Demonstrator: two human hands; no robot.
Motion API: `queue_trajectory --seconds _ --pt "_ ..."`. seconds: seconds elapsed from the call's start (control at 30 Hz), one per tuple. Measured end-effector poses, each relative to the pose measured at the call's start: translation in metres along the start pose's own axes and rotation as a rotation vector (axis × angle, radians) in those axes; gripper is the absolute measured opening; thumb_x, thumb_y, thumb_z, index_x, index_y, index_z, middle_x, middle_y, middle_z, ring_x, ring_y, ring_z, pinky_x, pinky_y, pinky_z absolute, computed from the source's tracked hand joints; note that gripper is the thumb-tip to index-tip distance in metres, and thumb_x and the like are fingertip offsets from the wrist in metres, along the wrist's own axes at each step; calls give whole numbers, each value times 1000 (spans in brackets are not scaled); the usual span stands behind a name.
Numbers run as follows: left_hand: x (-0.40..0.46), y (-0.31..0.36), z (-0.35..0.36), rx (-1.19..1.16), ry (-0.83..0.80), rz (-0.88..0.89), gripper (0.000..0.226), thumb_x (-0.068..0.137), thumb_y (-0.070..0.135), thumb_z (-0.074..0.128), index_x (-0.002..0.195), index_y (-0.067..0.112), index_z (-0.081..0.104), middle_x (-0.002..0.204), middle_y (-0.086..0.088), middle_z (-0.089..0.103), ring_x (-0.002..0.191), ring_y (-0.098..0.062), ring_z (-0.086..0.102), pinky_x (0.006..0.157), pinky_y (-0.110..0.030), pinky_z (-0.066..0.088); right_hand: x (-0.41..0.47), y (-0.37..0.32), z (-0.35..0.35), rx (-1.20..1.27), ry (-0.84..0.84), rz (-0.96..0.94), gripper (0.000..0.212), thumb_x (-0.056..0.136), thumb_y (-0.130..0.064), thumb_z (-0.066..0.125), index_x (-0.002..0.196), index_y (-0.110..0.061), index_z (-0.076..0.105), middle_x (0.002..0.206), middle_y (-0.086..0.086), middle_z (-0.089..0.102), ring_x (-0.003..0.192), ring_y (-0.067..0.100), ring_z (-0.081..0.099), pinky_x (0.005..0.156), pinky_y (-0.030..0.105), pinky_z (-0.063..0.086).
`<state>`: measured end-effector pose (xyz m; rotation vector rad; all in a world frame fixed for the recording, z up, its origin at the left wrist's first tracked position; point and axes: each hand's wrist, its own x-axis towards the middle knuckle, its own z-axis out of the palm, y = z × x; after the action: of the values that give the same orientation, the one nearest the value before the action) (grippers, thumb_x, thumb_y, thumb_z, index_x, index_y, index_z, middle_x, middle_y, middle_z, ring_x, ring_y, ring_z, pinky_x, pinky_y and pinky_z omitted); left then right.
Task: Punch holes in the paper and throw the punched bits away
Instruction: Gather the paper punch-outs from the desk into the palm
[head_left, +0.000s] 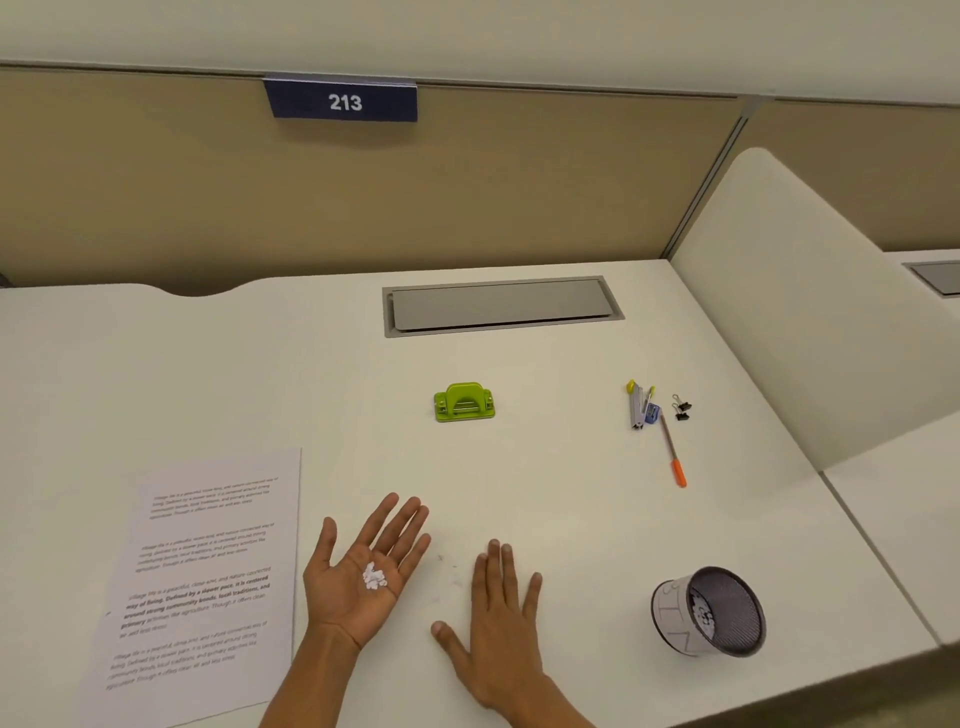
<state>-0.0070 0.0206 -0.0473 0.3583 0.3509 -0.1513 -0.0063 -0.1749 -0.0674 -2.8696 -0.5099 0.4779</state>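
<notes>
Leftmost, printed paper (202, 577) lies flat by the near left corner of the worktop (545, 493), long axis running near edge to far. Just right of it, left hand (358, 577) is turned palm up, fingers (400, 525) spread and straight, a small heap of white punched bits (374, 577) resting loose in the palm; nothing gripped. Right hand (498, 618) lies palm down flat on the worktop just beside it, fingers straight, holding nothing. Green hole punch (464, 401) sits toward the far side, mid worktop, untouched. Farther right: a pen (673, 457), small stationery and binder clips (681, 408). Near the right front edge a mesh cup (709, 613) lies tipped on its side, mouth facing right and toward the viewer, white bits already inside. Key relation: cup lies well right of the loaded palm, past the right hand. Judgement: palm must cross rightward and tip in.
</notes>
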Motion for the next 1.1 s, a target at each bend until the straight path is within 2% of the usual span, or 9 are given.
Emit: queue_trajectory --seconds 0.13,0.3,0.5,0.57,0.73,0.8,0.87,0.93,1.1 --pt "-6 4 -3 7 -82 -25 74 98 66 12 150 13 6 160 -13 6 151 -30 -1 123 -45 -9 4 -15 1 -26 11 -43 93 86 -73 36 146 -2 38 157 17 29 146 33 25 106 65 17" --pt "-6 11 -1 -4 -153 -55 75 97 65 9 150 12 4 160 -14 3 150 -30 -5 122 -46 -12 19 -39 5 -1 54 -95 95 89 -74 30 152 -5 13 159 15 24 148 30 21 108 65 14" --pt "-1 20 1 11 -200 -54 75 97 66 6 150 13 0 160 -13 0 150 -30 -8 122 -44 -14 33 -49 1 -5 55 -217 84 92 -62 38 154 -9 19 163 12 13 150 29 11 113 57 10" --pt "0 20 1 14 -198 -60 75 97 66 6 150 13 1 160 -14 0 150 -31 -8 122 -44 -13 34 -47 2 -34 45 -300 76 92 -51 46 153 -15 20 161 11 20 148 30 20 117 56 22" --pt "5 16 4 16 -205 -65 75 97 66 6 150 13 1 160 -13 0 150 -30 -7 122 -43 -12 29 -40 4 -163 116 -516 48 79 -21 66 126 -11 60 125 9 61 110 26 57 84 29 56" --pt "7 14 6 22 -208 -70 75 96 67 5 150 14 0 160 -12 -1 150 -29 -7 122 -43 -13 26 -36 -5 -242 176 -562 28 73 -21 74 100 -13 72 94 1 65 83 16 56 54 20 49" --pt "10 10 8 10 -203 -90 75 96 67 6 150 15 1 160 -12 0 150 -29 -6 122 -43 -13 26 -33 -19 -313 160 -555 18 65 -25 83 78 -18 73 73 -4 60 67 11 53 38 20 32" --pt "12 7 9 -3 -193 -107 75 96 67 7 150 15 2 160 -12 1 151 -30 -5 122 -44 -12 29 -31 -26 -326 123 -511 22 57 -27 89 67 -20 71 64 -5 57 59 9 52 36 22 24" --pt "18 6 12 -16 -164 -109 76 96 67 8 150 14 3 160 -12 3 151 -30 -4 122 -44 -12 32 -37 -26 -227 26 -405 27 58 -24 91 74 -15 72 67 1 64 61 13 56 39 22 43"
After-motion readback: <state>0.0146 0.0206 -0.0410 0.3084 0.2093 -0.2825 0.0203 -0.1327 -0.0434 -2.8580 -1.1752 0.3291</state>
